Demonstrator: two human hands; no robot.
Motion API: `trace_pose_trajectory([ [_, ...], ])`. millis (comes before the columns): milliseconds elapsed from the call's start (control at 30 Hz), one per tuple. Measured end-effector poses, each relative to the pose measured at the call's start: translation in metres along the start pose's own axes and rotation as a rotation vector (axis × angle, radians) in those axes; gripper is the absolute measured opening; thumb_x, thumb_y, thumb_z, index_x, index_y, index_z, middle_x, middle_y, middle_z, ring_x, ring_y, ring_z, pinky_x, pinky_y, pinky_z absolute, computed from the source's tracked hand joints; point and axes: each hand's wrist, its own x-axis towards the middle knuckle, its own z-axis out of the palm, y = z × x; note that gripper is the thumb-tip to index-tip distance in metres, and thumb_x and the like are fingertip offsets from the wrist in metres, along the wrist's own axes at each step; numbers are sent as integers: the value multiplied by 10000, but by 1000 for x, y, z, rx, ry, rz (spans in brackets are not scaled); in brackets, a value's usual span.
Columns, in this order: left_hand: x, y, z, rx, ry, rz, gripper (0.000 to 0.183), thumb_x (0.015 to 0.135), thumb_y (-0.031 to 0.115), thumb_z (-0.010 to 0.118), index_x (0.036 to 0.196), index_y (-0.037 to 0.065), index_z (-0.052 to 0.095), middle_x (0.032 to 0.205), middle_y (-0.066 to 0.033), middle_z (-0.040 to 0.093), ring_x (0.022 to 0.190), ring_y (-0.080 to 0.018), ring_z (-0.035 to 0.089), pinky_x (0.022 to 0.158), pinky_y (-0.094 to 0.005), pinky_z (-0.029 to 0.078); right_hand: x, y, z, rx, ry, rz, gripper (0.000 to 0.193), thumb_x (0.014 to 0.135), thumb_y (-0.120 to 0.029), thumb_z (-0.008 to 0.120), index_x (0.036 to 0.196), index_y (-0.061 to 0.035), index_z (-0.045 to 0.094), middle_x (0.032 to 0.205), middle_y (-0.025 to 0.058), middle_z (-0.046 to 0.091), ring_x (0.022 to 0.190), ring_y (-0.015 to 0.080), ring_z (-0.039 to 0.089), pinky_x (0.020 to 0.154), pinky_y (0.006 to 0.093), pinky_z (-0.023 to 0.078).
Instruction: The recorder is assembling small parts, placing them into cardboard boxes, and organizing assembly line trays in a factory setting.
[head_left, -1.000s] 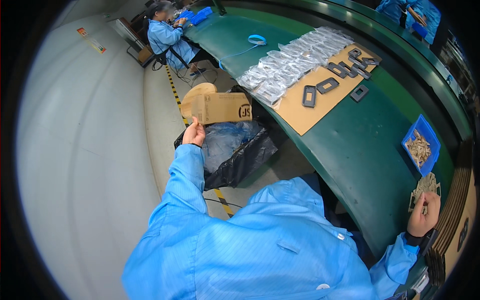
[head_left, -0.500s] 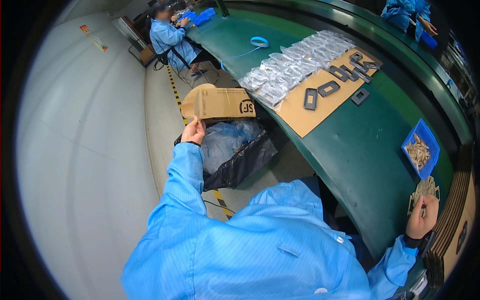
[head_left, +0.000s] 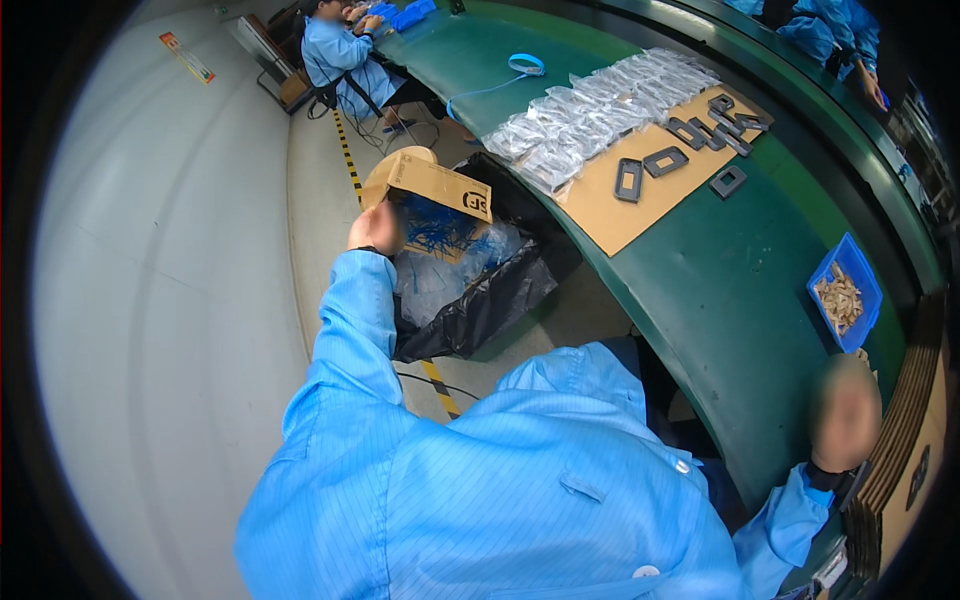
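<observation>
Over at the left, my left hand [head_left: 375, 228] is closed on the near left edge of a brown cardboard carton [head_left: 440, 186], which is tilted above a black plastic bag [head_left: 485, 318]. Thin blue strips [head_left: 435, 228] show beneath the raised cardboard, beside crumpled clear plastic [head_left: 432, 287] in the bag. At the far right my right hand [head_left: 846, 415] is over the table beside the stacked cardboard. Blur hides its fingers, and it covers most of the small beige pieces [head_left: 862, 355] under it.
A blue bin [head_left: 866, 300] of beige pieces stands beyond my right hand. Black frames [head_left: 665, 161] and clear-bagged items [head_left: 600, 115] lie on a cardboard sheet [head_left: 612, 228] on the green table [head_left: 690, 300]. Stacked cardboard [head_left: 905, 440] stands at right. Co-workers sit farther off.
My left hand has moved slightly left and nearer its edge has tilted the carton, uncovering blue strips. My right hand, earlier pinched over the beige pieces, now covers most of them.
</observation>
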Motion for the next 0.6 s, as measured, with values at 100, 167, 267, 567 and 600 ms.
trace_pose_trajectory([
  [100,0,14,3,-16,-75,-2,294,1032,94,372,1194,-89,535,1130,-209,649,1013,-293,674,793,-277,606,3,0,1,12,19,-24,8,880,50,605,888,51,602,884,127,595,715,189,540,633,273,437],
  [167,-3,12,8,-1,-87,28,286,1027,84,380,1190,-94,535,1134,-211,647,1017,-298,671,798,-284,607,7,-2,-3,-31,40,-5,17,869,64,600,878,50,603,870,138,597,726,228,556,653,305,454],
  [267,26,9,5,148,-374,155,225,979,15,446,1133,-109,553,1076,-210,653,985,-293,672,843,-319,605,8,-5,-18,-91,120,-122,34,850,75,599,865,45,603,856,152,601,734,284,570,679,348,468],
  [567,-183,-32,107,1008,-755,569,267,954,80,531,1212,14,532,1095,-93,663,899,-151,680,739,-250,549,23,-53,-16,371,204,200,37,827,27,652,855,12,634,932,119,639,874,212,612,783,313,479],
  [600,-208,-53,121,1171,-831,544,286,940,56,527,1221,5,530,1113,-93,657,955,-151,669,795,-267,545,23,-61,-18,543,190,323,64,832,12,658,896,9,655,991,118,644,921,205,614,810,312,485],
])
